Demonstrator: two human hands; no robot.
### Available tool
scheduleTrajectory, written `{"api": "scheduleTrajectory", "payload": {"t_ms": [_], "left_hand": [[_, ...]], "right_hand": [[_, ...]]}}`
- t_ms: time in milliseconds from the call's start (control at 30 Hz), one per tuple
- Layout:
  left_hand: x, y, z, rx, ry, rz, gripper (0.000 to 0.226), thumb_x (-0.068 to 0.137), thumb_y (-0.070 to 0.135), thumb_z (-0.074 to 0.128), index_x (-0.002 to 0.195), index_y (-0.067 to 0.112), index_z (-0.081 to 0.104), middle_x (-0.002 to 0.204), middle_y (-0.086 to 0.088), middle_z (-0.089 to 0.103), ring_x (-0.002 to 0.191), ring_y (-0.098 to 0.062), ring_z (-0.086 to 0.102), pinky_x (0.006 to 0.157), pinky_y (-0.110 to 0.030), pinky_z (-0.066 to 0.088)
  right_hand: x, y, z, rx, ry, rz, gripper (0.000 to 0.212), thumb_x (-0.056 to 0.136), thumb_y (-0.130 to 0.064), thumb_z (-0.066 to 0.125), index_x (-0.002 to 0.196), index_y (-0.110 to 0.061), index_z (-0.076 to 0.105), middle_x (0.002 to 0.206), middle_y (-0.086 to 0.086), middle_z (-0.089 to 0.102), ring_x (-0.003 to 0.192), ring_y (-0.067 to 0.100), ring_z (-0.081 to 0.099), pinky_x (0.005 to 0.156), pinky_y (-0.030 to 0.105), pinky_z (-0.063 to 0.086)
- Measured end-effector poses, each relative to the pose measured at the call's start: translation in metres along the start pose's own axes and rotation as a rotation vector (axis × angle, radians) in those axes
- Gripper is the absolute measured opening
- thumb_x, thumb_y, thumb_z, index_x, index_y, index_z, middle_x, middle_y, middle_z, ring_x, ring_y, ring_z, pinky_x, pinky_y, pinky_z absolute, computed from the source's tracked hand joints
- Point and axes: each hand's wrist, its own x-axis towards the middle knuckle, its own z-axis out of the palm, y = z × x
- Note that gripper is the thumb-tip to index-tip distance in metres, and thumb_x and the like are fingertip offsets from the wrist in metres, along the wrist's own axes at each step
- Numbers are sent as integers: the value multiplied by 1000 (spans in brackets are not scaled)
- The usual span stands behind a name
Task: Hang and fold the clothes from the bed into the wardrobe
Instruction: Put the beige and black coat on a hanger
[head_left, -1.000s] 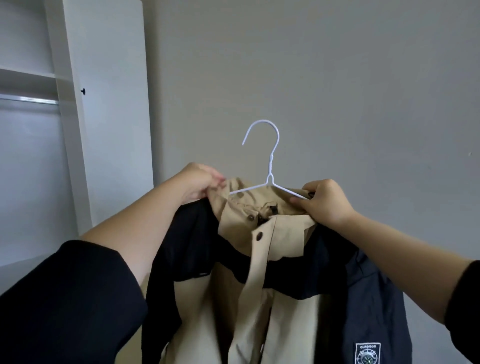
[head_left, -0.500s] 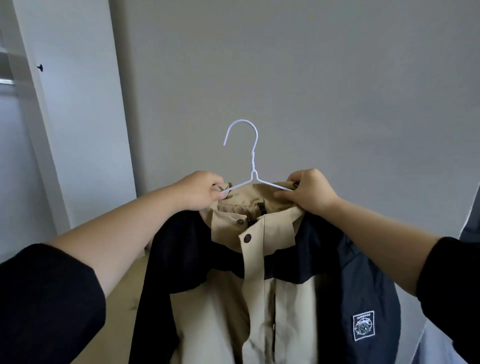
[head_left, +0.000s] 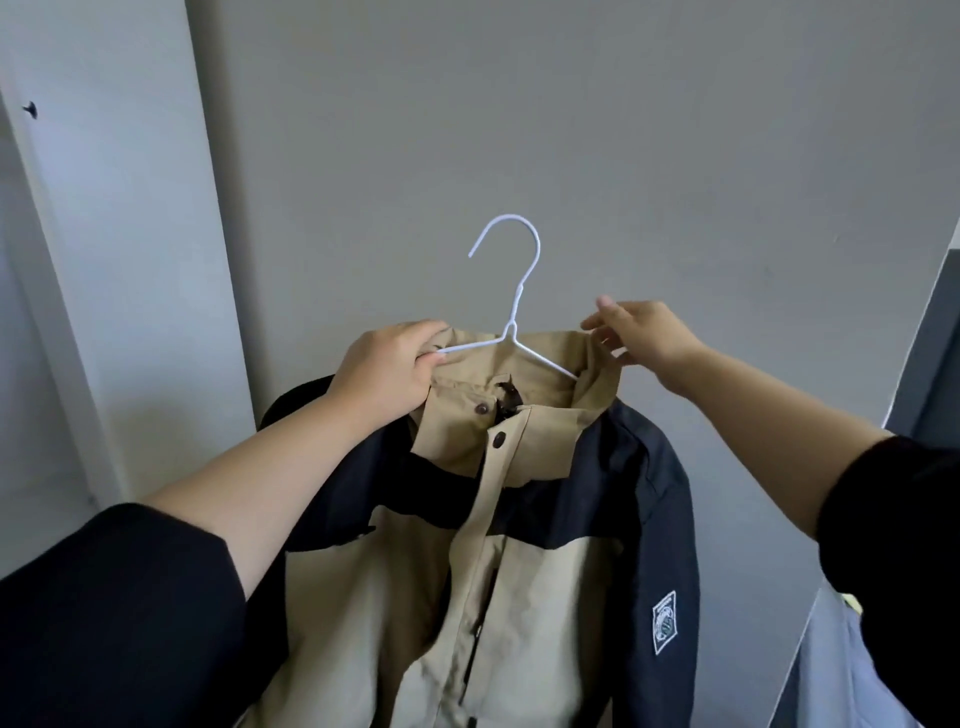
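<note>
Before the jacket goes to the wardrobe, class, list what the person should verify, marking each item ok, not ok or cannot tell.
1. Hanger hook upright and free of fabric: ok.
2. Left hand grips the hanger arm together with the collar: ok.
3. Right hand has a firm hold on the collar: cannot tell; its fingers look loose.
4. Both shoulders of the jacket seated on the hanger: cannot tell; fabric hides the ends.
5. Wardrobe rail in sight: not ok.

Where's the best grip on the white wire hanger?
Pinch the wire hanger at its twisted neck below the hook, coming from the right. That part stands upright, bare above the jacket collar; the left hand holds one arm, and the other runs into fabric.
</note>
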Motion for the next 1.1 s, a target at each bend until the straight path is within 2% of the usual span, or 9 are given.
{"api": "scheduleTrajectory", "payload": {"t_ms": [100,167,333,433,600,800,900,1000,1100], "left_hand": [[-9,-8,0,14,47,15,32,91,11,60,122,13,63,110,-4,69,98,-30,63,80,-34,47],[-8,-11,1,71,67,12,14,90,10,59,100,7,68,88,-6,66,84,-35,60,68,-35,44],[7,-21,-2,295,-4,-196,20,97,20,48,81,8,50,89,-11,57,80,-37,54,62,-34,33],[4,-20,-5,293,75,-213,20,98,18,46,83,5,50,90,-16,57,77,-39,54,61,-38,36],[-11,-23,-28,242,244,-205,21,94,8,49,73,6,44,81,-20,55,68,-41,49,57,-37,29],[-24,-22,-56,216,291,-183,16,91,0,46,76,-4,47,84,-22,51,68,-34,44,61,-36,28],[-32,-33,-68,203,294,-187,20,95,3,44,78,-5,48,90,-22,50,74,-37,48,66,-42,36],[-34,-36,-75,210,302,-224,23,98,9,42,80,-4,48,91,-23,51,75,-41,48,68,-45,38],[-34,-35,-76,263,314,-287,26,99,12,40,83,-5,51,91,-24,54,77,-42,50,68,-43,35]], "right_hand": [[-5,14,-19,-46,-372,112,38,95,-52,40,105,-23,63,101,-4,67,96,9,61,90,32,43],[-15,28,-12,-347,-556,165,28,93,-45,53,97,-20,65,95,-7,66,90,9,60,80,25,42],[-11,41,18,-652,-3,-188,34,95,-21,53,62,-22,46,69,2,52,77,28,51,64,32,34],[-6,50,20,-453,140,-95,17,93,-26,57,92,-10,61,97,14,61,99,36,57,78,38,45],[-36,68,25,-335,40,170,99,68,-47,80,144,-19,24,142,9,37,130,30,41,105,46,38],[-47,47,18,-427,103,66,21,75,4,47,91,-8,48,82,8,54,88,34,57,68,32,40],[-44,29,-12,-507,-173,-28,32,71,15,43,73,-14,57,68,-1,56,79,23,55,67,27,39],[-34,33,-35,-285,-69,46,38,76,21,41,63,-8,61,67,3,61,75,22,58,65,23,45],[-36,52,-34,-317,-211,257,31,90,9,42,84,-11,64,76,7,67,74,21,63,57,21,45]]}}
